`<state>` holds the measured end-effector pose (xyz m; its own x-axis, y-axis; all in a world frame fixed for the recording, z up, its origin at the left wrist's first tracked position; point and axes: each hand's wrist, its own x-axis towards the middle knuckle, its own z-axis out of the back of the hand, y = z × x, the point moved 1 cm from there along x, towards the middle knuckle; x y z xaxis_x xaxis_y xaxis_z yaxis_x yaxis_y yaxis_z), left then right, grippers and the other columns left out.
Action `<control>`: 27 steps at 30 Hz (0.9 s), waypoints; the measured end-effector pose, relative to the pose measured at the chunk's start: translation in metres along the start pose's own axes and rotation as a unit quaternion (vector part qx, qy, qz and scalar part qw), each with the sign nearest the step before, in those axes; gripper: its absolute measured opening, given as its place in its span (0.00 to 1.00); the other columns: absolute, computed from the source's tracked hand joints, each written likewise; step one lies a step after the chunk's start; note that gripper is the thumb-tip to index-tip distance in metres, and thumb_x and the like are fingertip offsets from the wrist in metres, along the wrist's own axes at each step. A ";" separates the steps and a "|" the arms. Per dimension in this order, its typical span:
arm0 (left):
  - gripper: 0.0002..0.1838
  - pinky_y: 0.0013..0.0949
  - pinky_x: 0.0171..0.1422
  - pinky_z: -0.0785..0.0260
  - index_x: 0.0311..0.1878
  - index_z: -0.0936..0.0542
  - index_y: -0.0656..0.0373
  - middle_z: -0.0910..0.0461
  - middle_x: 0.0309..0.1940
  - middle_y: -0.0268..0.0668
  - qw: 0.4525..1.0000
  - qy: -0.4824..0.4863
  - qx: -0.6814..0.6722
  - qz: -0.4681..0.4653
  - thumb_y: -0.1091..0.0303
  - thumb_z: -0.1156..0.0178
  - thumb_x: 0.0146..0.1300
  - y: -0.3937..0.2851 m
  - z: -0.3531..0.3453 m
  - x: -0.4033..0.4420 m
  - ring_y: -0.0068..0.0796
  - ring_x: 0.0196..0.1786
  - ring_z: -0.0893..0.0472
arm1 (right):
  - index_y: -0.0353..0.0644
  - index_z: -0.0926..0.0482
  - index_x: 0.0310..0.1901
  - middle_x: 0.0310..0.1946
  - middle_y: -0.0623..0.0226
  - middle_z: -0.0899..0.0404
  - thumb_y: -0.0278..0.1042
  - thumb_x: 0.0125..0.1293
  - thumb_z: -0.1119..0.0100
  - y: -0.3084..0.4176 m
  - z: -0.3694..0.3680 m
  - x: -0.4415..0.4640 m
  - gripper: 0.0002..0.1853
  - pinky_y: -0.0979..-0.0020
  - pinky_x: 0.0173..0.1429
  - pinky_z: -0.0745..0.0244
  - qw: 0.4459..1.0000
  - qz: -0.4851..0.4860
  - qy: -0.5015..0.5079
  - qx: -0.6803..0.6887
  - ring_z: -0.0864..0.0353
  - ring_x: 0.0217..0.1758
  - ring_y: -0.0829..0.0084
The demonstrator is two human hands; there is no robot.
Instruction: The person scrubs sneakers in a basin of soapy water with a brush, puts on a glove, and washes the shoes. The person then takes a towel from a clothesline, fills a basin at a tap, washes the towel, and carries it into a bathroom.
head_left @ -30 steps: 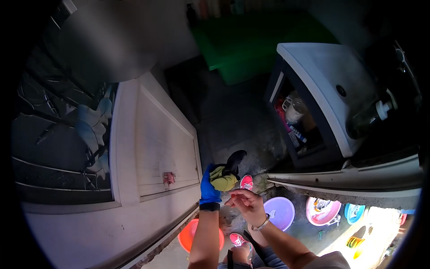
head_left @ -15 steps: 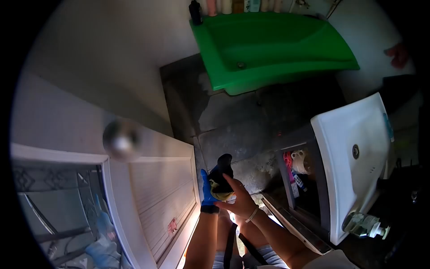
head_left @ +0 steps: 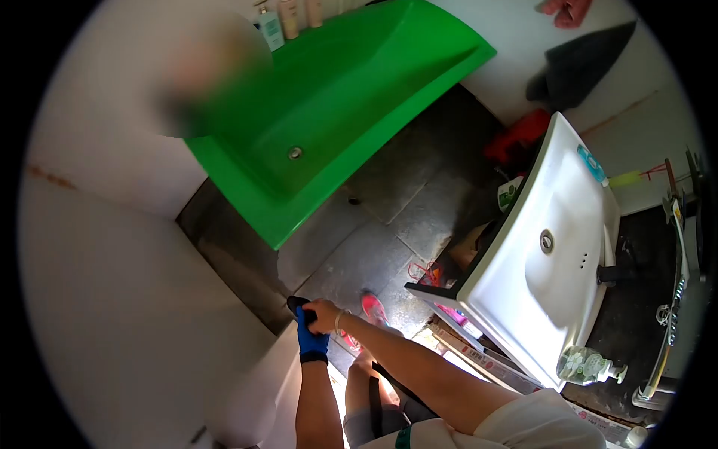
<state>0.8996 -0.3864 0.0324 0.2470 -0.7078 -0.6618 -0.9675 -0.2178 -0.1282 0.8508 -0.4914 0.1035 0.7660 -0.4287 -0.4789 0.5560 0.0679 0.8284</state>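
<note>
My left hand [head_left: 312, 343], in a blue glove with a dark cuff, is low in the middle of the view, near the floor. A black, soft-looking, glove-like item [head_left: 297, 302] sticks out beyond its fingertips; its exact kind I cannot make out. My bare right hand [head_left: 324, 316], with a pale band at the wrist, lies closed over the same item and touches the blue glove. Most of the item is hidden between both hands.
A green bathtub [head_left: 348, 146] stands ahead, with bottles [head_left: 271, 28] on its rim. On the right is a white washbasin [head_left: 542, 299] with a soap dispenser [head_left: 587, 367] near its edge. Grey floor tiles [head_left: 329, 258] lie between. My red shoe [head_left: 373, 307] shows below.
The view has turned right and moved closer to the tub and basin; the door has left the view. My right hand has closed over the black item, whose yellowish part no longer shows.
</note>
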 end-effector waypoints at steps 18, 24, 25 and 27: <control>0.30 0.53 0.62 0.42 0.61 0.35 0.53 0.35 0.58 0.41 0.935 -0.165 0.267 0.164 0.46 0.46 0.60 0.000 -0.200 0.125 0.43 0.62 0.38 | 0.37 0.18 0.38 0.36 0.58 0.19 0.60 0.55 0.45 -0.064 0.184 0.101 0.28 0.70 0.42 0.25 0.893 -0.284 -0.094 0.338 0.18 0.38 0.69; 0.23 0.47 0.60 0.38 0.58 0.33 0.54 0.31 0.54 0.34 0.888 0.009 0.427 0.171 0.57 0.43 0.61 -0.010 -0.284 0.185 0.34 0.58 0.32 | 0.40 0.24 0.47 0.40 0.60 0.20 0.47 0.64 0.50 -0.076 0.256 0.064 0.20 0.65 0.46 0.24 0.549 -0.151 -0.115 0.814 0.19 0.39 0.67; 0.23 0.47 0.61 0.39 0.58 0.33 0.54 0.31 0.54 0.34 0.863 0.058 0.473 0.168 0.58 0.43 0.61 -0.011 -0.305 0.198 0.34 0.58 0.32 | 0.40 0.25 0.49 0.42 0.61 0.21 0.48 0.65 0.52 -0.082 0.266 0.056 0.21 0.66 0.47 0.25 0.533 -0.117 -0.145 0.825 0.20 0.41 0.67; 0.25 0.45 0.64 0.41 0.61 0.37 0.58 0.31 0.54 0.37 0.813 0.073 0.553 0.163 0.62 0.45 0.63 -0.006 -0.342 0.226 0.33 0.57 0.31 | 0.40 0.27 0.50 0.45 0.62 0.22 0.49 0.66 0.54 -0.088 0.294 0.049 0.21 0.67 0.51 0.27 0.527 -0.063 -0.207 0.822 0.21 0.44 0.68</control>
<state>0.9795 -0.7749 0.1368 -0.1067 -0.6961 -0.7099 -0.4183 0.6792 -0.6031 0.7446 -0.7830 0.0924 0.4303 -0.5193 -0.7383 -0.6975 -0.7105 0.0932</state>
